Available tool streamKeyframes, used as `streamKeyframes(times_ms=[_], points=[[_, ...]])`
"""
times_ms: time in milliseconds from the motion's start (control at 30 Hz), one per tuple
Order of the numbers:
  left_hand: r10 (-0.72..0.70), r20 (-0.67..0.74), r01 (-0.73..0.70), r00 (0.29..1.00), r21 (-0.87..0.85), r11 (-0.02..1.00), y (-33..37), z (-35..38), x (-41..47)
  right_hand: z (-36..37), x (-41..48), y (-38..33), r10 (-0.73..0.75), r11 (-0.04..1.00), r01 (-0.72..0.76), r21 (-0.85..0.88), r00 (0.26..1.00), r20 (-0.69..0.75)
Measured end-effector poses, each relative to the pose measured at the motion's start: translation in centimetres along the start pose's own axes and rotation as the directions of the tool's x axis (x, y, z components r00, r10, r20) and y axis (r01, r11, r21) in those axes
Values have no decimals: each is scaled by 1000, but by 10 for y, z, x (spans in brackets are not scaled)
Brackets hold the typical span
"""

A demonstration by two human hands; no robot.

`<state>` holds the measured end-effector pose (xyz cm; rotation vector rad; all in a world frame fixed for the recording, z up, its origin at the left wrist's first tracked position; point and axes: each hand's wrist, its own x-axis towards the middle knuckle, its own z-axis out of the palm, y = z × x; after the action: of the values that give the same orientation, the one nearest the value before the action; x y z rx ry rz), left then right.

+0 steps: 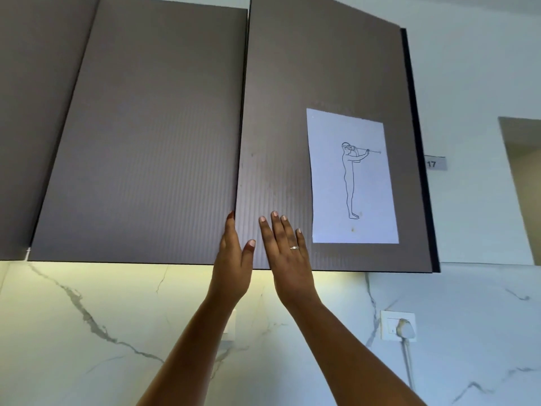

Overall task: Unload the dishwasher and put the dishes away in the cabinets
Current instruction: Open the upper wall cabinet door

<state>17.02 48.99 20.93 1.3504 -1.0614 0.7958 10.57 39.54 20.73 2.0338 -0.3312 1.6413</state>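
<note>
Two grey-brown ribbed upper cabinet doors fill the view. The left door [146, 136] and the right door [281, 98] meet at a narrow vertical seam. My left hand [234, 259] is raised edge-on at the bottom of that seam, its fingertips at the edge between the doors. My right hand [287, 253], with a ring on one finger, lies flat with straight fingers on the lower part of the right door. Neither hand holds anything. No dishes and no dishwasher are in view, and the cabinet's inside is hidden.
A sheet of paper [351, 177] with a line drawing of a standing figure is stuck to the right door. Below the cabinets is a lit white marble wall [87, 332], with a socket and plug [399, 326] at the right. A small sign [434, 164] hangs further right.
</note>
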Motion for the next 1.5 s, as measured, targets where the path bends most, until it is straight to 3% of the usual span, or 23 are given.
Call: streamKeyframes(times_ms=[333,500,633,767,900,933,1000,1100,1267,1500], points=[[-185,142,220,972,-285,933,160,-48,-39,-123,-31,27,45,961,-45,272,999,9],[-178,194,226,965,-263,938,232,-46,-70,-184,-49,54,45,947,-61,315,997,57],[-167,265,241,950,-279,930,276,-42,-89,-242,-57,69,34,887,-122,445,979,201],[-129,325,249,937,-362,898,313,-30,-104,-293,-55,97,17,713,-296,636,914,406],[-149,373,342,916,-531,775,345,-15,-115,-351,-45,130,206,220,-561,798,826,524],[-158,389,369,908,-560,741,352,-11,-118,-362,-40,135,240,166,-565,808,818,522],[-150,434,410,888,-603,684,368,-1,-125,-378,-33,142,276,226,-558,798,823,497],[-84,514,438,853,-619,652,388,12,-132,-384,-31,144,409,464,-548,696,829,381],[-14,610,434,792,-547,716,410,42,-145,-396,-49,168,608,641,-595,485,779,153],[42,671,385,740,-474,792,434,77,-160,-419,-63,204,702,665,-702,254,704,107]])
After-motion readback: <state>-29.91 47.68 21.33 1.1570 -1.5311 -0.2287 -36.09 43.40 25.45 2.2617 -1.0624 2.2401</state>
